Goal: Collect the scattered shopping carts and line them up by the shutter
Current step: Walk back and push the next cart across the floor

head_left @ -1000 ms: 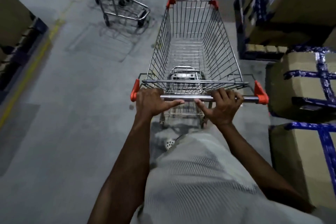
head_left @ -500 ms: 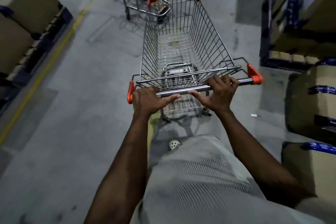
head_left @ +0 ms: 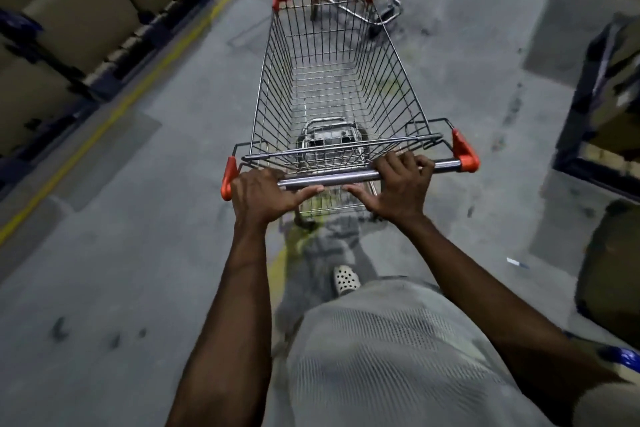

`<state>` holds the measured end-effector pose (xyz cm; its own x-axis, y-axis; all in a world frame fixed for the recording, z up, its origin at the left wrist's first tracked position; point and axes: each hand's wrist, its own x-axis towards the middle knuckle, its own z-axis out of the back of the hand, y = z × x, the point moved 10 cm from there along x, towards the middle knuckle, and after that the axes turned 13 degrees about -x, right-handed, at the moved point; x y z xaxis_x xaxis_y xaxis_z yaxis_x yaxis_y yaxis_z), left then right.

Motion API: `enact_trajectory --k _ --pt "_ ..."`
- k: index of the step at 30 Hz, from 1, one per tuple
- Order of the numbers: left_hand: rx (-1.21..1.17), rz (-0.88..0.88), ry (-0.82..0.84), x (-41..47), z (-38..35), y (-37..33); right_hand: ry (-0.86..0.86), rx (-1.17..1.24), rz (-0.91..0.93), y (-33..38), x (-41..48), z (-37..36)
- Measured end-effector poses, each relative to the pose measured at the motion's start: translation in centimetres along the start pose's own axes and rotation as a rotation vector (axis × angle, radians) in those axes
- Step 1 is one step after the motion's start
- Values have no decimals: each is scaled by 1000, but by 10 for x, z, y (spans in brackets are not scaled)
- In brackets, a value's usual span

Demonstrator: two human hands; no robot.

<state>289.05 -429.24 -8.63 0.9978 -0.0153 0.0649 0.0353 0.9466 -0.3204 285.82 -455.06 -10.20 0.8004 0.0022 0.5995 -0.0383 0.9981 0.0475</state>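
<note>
Shopping cart sits mid-aisle, both hands curled around its handle bar: left hand at the orange end cap, right hand further along. With its nose close behind a second cart, an off-line push risks a jammed or glancing collision.

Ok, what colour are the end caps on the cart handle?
Orange-red, both end caps of the handle; head view shows them best.

Warehouse aisle, concrete floor, yellow line, palletised cartons, trolleys
</note>
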Motion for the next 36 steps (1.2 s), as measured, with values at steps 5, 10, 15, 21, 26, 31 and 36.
enact_trajectory --k 5,10,15,21,26,31,36 --pt "45 150 -48 -11 10 57 18 47 126 49 16 -16" --pt "48 276 -104 -33 28 98 36 154 251 99 37 -30" --pt "21 440 -101 -58 48 134 108 246 386 154 51 -50" --pt "47 610 -193 -103 70 177 158 350 551 228 54 -58" --pt "48 773 -250 -156 85 213 207 413 684 293 38 -51" --pt "28 937 -323 -220 100 241 200 529 801 353 11 -30" --pt "41 1107 -327 -281 108 257 253 614 935 407 -19 -13"
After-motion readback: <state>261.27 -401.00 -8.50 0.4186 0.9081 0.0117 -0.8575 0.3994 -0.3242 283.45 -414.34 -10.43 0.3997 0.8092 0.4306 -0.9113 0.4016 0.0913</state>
